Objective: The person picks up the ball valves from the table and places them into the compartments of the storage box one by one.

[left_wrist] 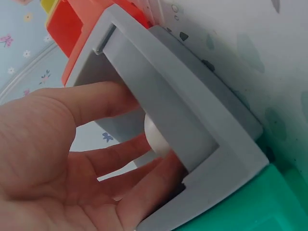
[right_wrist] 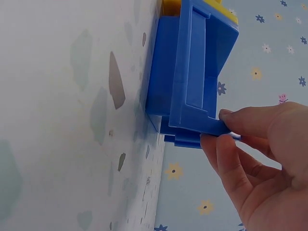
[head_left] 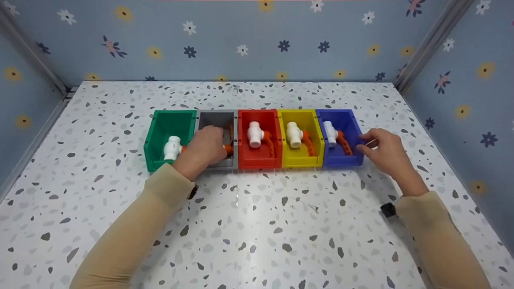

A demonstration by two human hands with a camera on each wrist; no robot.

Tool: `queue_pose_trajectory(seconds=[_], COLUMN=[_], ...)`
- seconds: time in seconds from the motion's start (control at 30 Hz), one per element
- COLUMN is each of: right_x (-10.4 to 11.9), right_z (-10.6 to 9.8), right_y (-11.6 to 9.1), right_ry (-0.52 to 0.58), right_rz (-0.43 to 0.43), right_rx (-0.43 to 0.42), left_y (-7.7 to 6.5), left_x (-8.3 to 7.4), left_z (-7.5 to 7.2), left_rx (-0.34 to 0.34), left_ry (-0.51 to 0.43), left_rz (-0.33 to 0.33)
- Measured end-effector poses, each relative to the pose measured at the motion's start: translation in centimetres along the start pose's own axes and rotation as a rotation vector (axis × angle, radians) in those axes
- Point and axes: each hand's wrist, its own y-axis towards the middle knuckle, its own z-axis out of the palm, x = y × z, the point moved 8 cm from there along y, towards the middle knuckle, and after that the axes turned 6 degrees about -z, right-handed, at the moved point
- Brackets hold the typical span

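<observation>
My left hand (head_left: pixel 204 149) reaches down into the grey bin (head_left: pixel 217 163), fingers curled about a white ball valve with an orange handle (head_left: pixel 228 149). In the left wrist view the valve's white body (left_wrist: pixel 155 136) shows between the fingers and the bin's front wall; the hand hides most of it. At the right end of the row, my right hand (head_left: pixel 385 150) pinches the side rim of the blue bin (head_left: pixel 341 161) between thumb and fingertips. Inside that blue bin lies another white valve (head_left: pixel 330 133) with an orange handle.
The bins stand side by side on a speckled table (head_left: pixel 257 224). Similar valves lie in the green bin (head_left: pixel 150 154), red bin (head_left: pixel 260 162) and yellow bin (head_left: pixel 302 161). Flower-patterned panels (head_left: pixel 257 40) enclose the back and sides.
</observation>
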Motion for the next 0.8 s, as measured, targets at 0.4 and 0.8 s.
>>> queue_pose_trajectory(seconds=[0.4, 0.8], right_x=[-0.9, 1.1], right_z=[-0.1, -1.6], right_y=[-0.3, -0.7], right_ry=[0.016, -0.188], right_rz=[0.059, 0.013], right_rx=[0.041, 0.063], left_y=[-1.0, -3.2], left_x=[-1.2, -1.3], left_z=[-0.8, -2.0], left_rx=[0.007, -0.086], left_ry=[0.047, 0.055], left_rz=[0.047, 0.183])
